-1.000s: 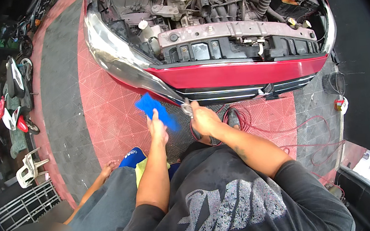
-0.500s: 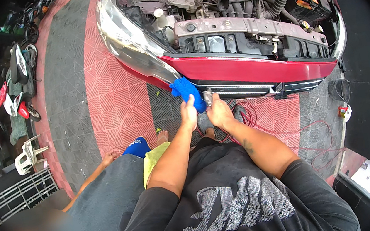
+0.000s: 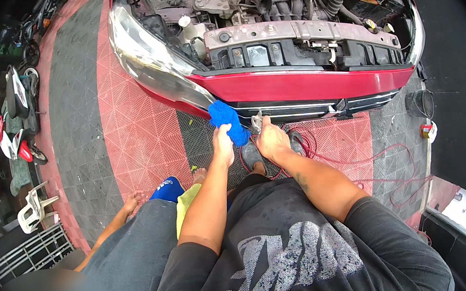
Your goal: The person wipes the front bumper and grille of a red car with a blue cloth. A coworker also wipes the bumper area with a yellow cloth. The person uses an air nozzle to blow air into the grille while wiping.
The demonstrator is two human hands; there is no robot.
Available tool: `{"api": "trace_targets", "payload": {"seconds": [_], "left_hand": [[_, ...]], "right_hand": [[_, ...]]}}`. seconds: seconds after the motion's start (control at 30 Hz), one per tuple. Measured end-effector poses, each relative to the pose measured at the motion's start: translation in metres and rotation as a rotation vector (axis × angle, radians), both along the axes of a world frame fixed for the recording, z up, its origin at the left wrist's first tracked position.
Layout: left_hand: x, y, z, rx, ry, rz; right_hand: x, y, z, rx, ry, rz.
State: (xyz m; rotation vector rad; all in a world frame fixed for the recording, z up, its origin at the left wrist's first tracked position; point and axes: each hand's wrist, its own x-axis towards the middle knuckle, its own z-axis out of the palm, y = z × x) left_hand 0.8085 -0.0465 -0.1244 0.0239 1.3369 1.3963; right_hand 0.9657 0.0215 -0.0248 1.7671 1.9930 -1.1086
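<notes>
Gripping, left hand: closed on a bunched blue cloth; thumb laid along its near side, remaining fingers mostly hidden beneath it.
Cloth vs. left fingers: bulk projects forward of the thumb, with some bulging out to the right.
Cloth vs. car: upper end overlaps, in view, the tapered tip of the headlight and the near corner of the red bumper; contact cannot be told.
Right hand: closed, fingers curled round a silvery tool; their undersides out of sight.
Tool: head alone visible, on the thumb side, just right of the cloth; remainder covered by the hand, kind unclear.
Red hose: coiled on the floor, partly behind the right hand; any join to the tool not discernible.
Second person: at left, head blurred, cut off below.
Engine bay: cropped by the upper edge.
</notes>
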Motion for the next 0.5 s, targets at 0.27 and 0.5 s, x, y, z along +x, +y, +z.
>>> {"api": "trace_targets", "payload": {"seconds": [0.27, 0.5], "left_hand": [[-0.011, -0.004, -0.021, -0.056, 0.012, -0.115], [0.002, -0.003, -0.004, -0.054, -0.055, -0.079]], "right_hand": [[0.039, -0.002, -0.013, 0.128, 0.013, -0.034], [0.049, -0.009, -0.007, 0.061, 0.045, -0.02]]}}
